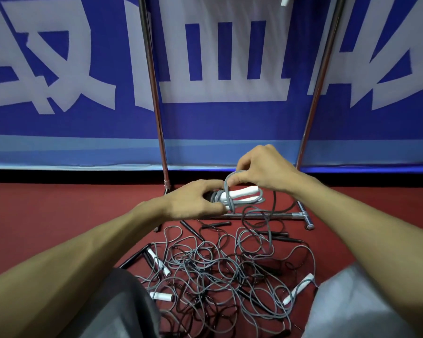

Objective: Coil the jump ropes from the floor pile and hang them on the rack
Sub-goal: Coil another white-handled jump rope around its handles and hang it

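Observation:
A grey jump rope with white handles (242,192) is bundled between my hands, just above the floor. My left hand (195,202) grips the bundle's left end. My right hand (261,170) pinches a grey loop of the same rope over the handles. A loose grey strand trails down from the bundle into the tangled pile of grey and black ropes (220,269) on the red floor between my knees. The chrome rack (154,89) stands right behind, its two uprights rising out of frame. A white handle (285,0) hangs at the top edge.
The rack's chrome base bar (266,215) lies on the floor just beyond the pile. A blue banner with white characters (71,69) covers the wall behind. Loose white handles (298,289) and black handles (217,224) lie around the pile. My grey-clad knees (122,308) flank it.

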Demonstrator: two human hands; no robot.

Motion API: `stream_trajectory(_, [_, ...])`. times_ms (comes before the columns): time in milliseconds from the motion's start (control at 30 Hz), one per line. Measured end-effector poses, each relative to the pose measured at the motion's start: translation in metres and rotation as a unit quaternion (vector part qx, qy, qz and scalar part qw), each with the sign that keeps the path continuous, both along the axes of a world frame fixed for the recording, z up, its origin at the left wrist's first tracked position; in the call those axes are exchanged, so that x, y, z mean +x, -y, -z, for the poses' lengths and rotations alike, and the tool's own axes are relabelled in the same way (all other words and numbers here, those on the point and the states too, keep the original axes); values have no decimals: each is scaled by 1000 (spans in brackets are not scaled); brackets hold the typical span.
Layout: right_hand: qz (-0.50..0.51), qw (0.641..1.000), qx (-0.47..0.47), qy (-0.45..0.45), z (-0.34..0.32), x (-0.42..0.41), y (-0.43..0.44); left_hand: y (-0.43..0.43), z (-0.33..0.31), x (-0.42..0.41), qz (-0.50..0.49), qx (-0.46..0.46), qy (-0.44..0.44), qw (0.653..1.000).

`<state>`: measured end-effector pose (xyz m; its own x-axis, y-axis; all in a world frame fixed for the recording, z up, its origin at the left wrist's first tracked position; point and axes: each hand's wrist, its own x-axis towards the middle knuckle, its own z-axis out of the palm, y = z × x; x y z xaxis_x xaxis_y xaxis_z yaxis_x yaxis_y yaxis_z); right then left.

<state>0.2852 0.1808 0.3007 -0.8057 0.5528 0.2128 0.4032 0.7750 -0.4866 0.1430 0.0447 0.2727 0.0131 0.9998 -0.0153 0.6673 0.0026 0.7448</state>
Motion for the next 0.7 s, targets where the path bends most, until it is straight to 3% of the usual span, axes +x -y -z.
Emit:
stream_trajectory(100, [-5,1000,-31,5,5,3,-5,0,-3,3,-3,-8,107,994])
stream_trajectory(300, [-36,997,-61,41,17,2,-18,-4,0,-2,-54,0,190,980])
stream_trajectory(500, [-71,978,-178,79,24,-4,-8,-10,2,-14,-170,45,290,941])
stream_trajectory(600, [-74,977,-180,89,21,-9,1,-15,4,-16,-221,84,325,916])
stream_trajectory(700, [-72,975,-170,126,20,-15,4,-16,1,-13,-204,108,345,910])
